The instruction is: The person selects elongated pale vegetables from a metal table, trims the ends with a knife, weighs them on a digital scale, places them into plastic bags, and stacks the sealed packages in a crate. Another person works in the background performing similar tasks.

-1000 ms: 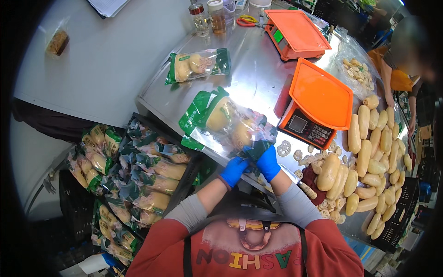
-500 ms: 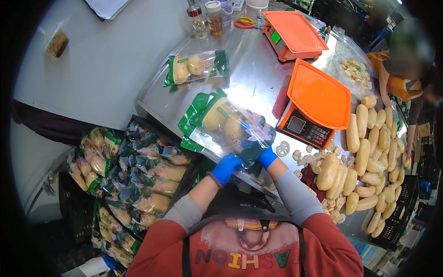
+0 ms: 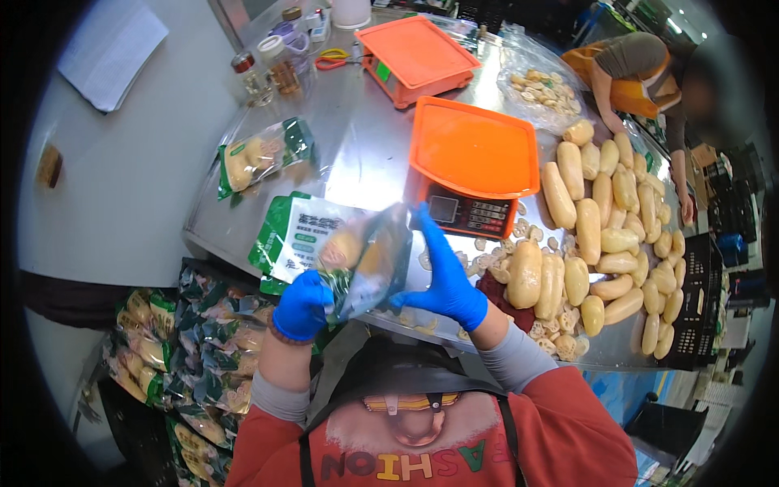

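Note:
A clear plastic bag point(image 3: 375, 258) with green parts and pale lotus root pieces inside is tilted up at the table's near edge. My left hand point(image 3: 302, 307), in a blue glove, is closed on its lower left corner. My right hand point(image 3: 448, 280), also blue-gloved, is spread at the bag's right side, thumb and fingers apart; whether it touches the plastic, I cannot tell. Green and white printed packaging point(image 3: 284, 235) shows to the left of the bag; I cannot tell if it is a separate bag. Another filled lotus root bag point(image 3: 264, 158) lies farther back on the metal table point(image 3: 357, 170).
Two orange scales point(image 3: 475, 150) point(image 3: 418, 53) stand beyond my hands. Whole lotus roots point(image 3: 588, 227) and cut slices cover the right side. Filled bags point(image 3: 219, 341) fill crates at lower left. Jars point(image 3: 280, 65) and pliers point(image 3: 334, 58) stand far left. A person point(image 3: 625, 77) reaches in from the right.
My view has shifted, so the table things sit farther left. The bag has turned and tilted up; my right hand has opened and spread beside it, while the left is closed on its corner.

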Action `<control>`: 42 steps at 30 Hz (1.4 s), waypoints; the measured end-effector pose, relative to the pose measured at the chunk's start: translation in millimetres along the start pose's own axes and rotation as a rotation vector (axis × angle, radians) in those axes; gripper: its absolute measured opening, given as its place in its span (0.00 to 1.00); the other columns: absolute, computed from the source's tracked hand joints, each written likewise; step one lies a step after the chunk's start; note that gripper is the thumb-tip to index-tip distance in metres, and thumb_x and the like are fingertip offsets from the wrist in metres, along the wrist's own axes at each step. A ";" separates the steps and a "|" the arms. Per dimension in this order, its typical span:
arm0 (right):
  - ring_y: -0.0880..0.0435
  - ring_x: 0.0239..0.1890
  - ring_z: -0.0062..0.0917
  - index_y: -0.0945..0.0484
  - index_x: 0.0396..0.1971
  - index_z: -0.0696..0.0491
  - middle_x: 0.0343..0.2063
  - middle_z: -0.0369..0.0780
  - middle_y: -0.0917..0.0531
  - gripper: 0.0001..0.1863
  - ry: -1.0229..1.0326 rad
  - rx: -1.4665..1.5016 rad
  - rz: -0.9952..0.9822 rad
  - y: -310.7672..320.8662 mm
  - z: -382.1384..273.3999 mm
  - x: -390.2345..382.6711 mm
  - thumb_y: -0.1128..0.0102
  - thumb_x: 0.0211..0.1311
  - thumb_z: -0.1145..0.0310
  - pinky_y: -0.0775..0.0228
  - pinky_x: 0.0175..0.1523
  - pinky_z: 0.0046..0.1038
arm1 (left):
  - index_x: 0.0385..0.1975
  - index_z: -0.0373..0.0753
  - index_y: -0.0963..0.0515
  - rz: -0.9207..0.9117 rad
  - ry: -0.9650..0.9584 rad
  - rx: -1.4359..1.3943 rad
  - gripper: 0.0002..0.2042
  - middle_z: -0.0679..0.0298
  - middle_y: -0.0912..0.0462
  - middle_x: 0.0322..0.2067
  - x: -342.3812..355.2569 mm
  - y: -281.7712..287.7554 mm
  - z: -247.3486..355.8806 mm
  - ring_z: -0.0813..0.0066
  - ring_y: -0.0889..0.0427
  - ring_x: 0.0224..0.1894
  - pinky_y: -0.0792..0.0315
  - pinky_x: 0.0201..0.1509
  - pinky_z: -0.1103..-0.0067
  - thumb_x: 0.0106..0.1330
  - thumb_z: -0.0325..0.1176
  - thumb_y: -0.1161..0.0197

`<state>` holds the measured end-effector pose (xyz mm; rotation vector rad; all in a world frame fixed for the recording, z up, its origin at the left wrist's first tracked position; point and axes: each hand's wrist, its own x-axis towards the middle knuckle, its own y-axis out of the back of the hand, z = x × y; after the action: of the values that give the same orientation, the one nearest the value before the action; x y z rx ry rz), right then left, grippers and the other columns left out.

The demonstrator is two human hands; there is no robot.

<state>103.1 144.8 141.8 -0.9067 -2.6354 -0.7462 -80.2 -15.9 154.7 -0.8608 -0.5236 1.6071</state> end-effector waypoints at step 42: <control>0.23 0.37 0.20 0.29 0.47 0.51 0.38 0.37 0.20 0.19 -0.784 0.611 0.640 218.4 144.1 -83.5 0.56 0.66 0.53 0.34 0.44 0.21 | 0.60 0.41 0.38 0.635 -0.348 2.008 0.38 0.59 0.39 0.61 40.6 85.4 -133.5 0.56 0.44 0.64 0.54 0.65 0.58 0.49 0.52 0.36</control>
<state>294.9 328.8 72.8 -1.9302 -2.5492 0.6594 -33.9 -11.5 -2.1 0.8763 1.2087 1.8479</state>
